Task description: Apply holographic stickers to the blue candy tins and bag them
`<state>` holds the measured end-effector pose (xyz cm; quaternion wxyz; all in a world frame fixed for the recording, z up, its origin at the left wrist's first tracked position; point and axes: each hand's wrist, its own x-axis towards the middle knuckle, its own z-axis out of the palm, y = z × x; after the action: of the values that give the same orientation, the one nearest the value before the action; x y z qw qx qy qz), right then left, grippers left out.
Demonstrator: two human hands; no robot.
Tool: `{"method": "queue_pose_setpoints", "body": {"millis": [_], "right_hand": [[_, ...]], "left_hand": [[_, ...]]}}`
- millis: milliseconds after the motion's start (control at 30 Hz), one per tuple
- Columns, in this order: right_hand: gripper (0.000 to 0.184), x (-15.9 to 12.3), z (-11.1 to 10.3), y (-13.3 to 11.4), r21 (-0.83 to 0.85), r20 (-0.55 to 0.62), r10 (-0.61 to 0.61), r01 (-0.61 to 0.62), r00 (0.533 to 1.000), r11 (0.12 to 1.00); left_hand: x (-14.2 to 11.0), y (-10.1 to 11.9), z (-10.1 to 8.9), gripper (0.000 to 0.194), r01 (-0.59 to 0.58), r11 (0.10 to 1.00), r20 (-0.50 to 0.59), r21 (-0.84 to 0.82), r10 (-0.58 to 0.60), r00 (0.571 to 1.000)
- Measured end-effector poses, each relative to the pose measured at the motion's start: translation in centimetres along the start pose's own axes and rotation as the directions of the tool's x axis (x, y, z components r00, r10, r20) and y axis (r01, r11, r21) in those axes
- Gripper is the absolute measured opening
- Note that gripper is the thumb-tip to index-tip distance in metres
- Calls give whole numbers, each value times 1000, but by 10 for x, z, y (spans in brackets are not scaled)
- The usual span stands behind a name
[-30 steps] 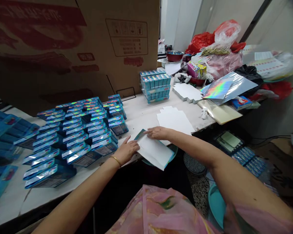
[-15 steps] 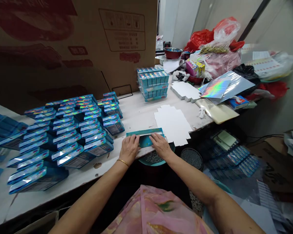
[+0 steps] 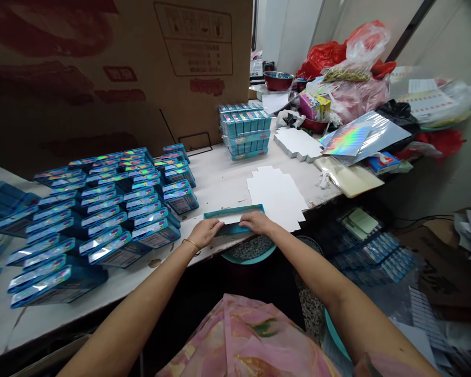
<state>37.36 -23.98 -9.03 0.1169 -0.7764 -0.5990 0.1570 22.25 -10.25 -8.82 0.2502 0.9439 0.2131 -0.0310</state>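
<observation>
A shallow turquoise cardboard tray [image 3: 233, 210] with a white inside lies at the table's front edge, its long side facing me. My left hand [image 3: 206, 232] is closed on its near left corner, thumb and fingers pinching the wall. At the near wall, right of the middle, my right hand [image 3: 256, 222] has its fingers curled over the edge. Part of the near wall is hidden by my fingers. Just right of the tray lie flat white cut-out cardboard blanks [image 3: 277, 196]. Below the table edge is a turquoise basin [image 3: 253, 260] of grey pellets.
Rows of small blue boxes [image 3: 105, 201] fill the left of the table [image 3: 220, 180]. Wrapped packs of boxes [image 3: 245, 131] stand behind, beside a large brown carton [image 3: 141, 68]. More white blanks [image 3: 298, 144], shiny sheets [image 3: 367, 136] and plastic bags [image 3: 345, 52] lie right.
The tray's near wall has come up, and its white inside now shows. My fingers, flat on the near panel before, have curled round its edge. The view has shifted slightly.
</observation>
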Motion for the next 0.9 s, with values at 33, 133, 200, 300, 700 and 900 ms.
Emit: {"method": "queue_pose_setpoints", "body": {"millis": [33, 133, 200, 300, 700, 900], "right_hand": [[18, 0, 1, 1, 3, -30, -5, 5, 1000, 1000], [20, -12, 8, -4, -163, -226, -106, 70, 968, 984], [25, -25, 17, -11, -295, -268, -189, 106, 945, 950], [27, -38, 30, -15, -366, -240, -182, 85, 954, 927], [21, -27, 14, -7, -356, 68, -66, 86, 995, 930], [22, -19, 3, -13, -263, -38, -288, 269, 957, 927]], "left_hand": [[1, 1, 2, 26, -1, 999, -57, 42, 3, 998], [-6, 4, 14, 20, -28, 976, -272, 217, 88, 958], [-14, 4, 25, 25, -57, 950, -308, 308, 156, 939], [-25, 3, 37, 25, -137, 906, -202, 401, 233, 951], [-31, 22, 37, 25, -55, 921, 29, 386, 47, 998], [-32, -2, 8, 39, -70, 958, -178, 279, 123, 976]]}}
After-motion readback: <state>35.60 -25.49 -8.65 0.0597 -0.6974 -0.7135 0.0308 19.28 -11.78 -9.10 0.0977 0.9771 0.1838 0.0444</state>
